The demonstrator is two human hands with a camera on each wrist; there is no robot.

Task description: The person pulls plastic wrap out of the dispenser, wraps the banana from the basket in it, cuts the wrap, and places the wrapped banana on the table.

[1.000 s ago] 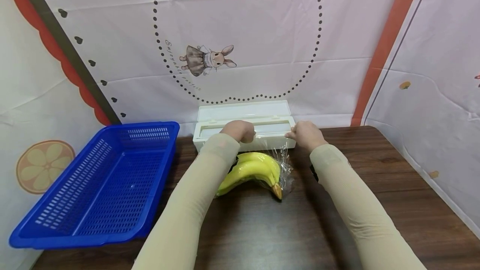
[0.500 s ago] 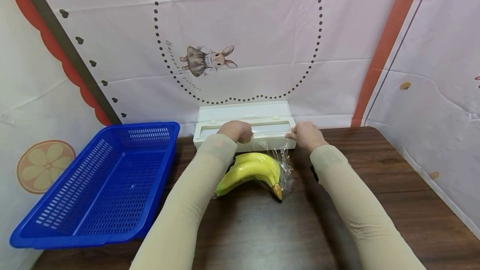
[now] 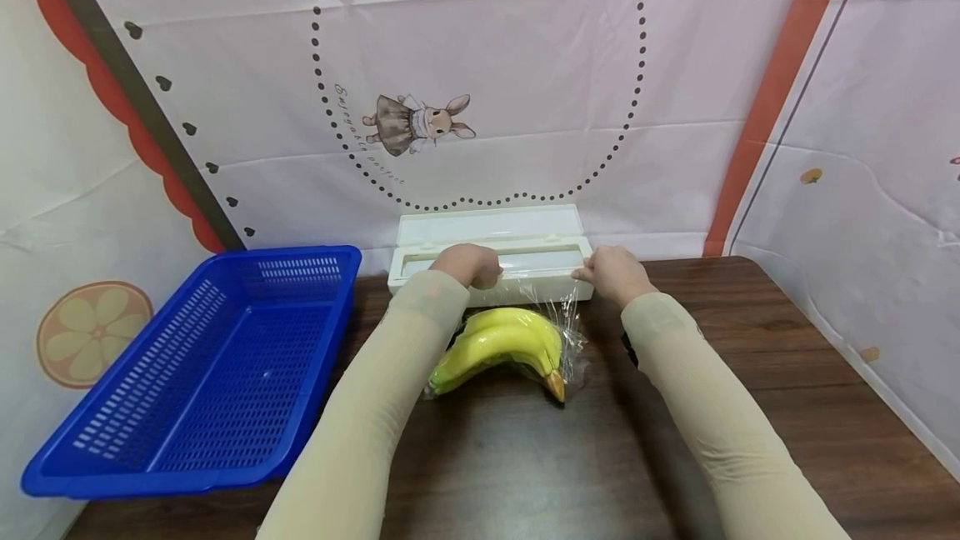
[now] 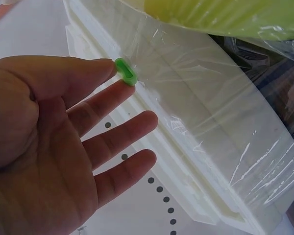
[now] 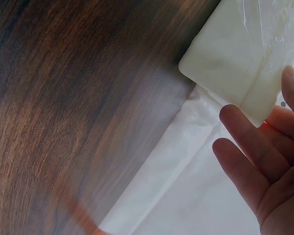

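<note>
A white cling film dispenser (image 3: pixel 525 286) lies at the back with its lid (image 3: pixel 491 225) raised. Clear film (image 4: pixel 186 68) stretches over its front edge and down around a bunch of bananas (image 3: pixel 517 336) just before it. My left hand (image 3: pixel 468 265) pinches a small green slide cutter (image 4: pixel 126 72) on that edge between thumb and forefinger, left of the middle; its other fingers are spread. At the right end, my right hand (image 3: pixel 618 273) grips the dispenser's corner, thumb on top, as the right wrist view shows (image 5: pixel 279 147). The left sleeve partly covers the film's left side.
A blue plastic basket (image 3: pixel 300 415) with slotted walls stands at the left. The dark wooden table (image 3: pixel 540 473) runs to a printed cloth backdrop (image 3: pixel 525 148) close behind the dispenser. More cloth hangs at both sides.
My left hand has slid a little to the left along the dispenser's front edge with the cutter. The right hand keeps its hold, and the bananas stay where they were.
</note>
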